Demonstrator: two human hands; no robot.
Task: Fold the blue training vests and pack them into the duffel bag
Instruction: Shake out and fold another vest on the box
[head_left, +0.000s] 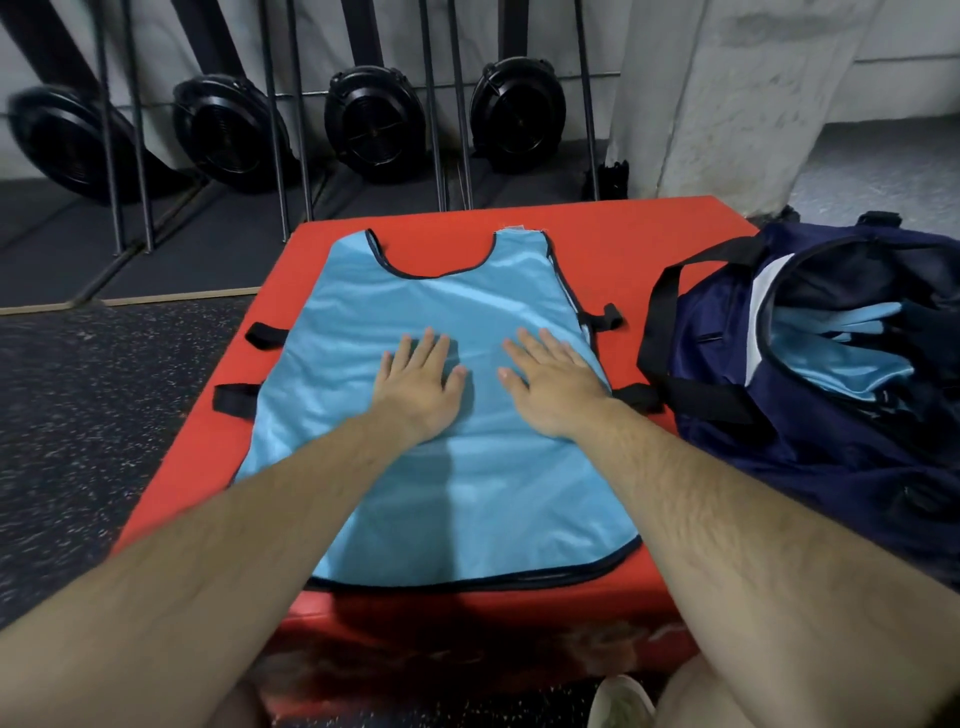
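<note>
Nearby, open duffel bag (810, 452) — folded blue vests (841, 358) inside

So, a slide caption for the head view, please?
Left hand and right hand press the blue vest on red mat.

Red mat (623, 244), blue vest (441, 322) spread flat

4 black fan housings (374, 122) stand along a white wall (727, 104); dark speckled floor (78, 415).
</note>
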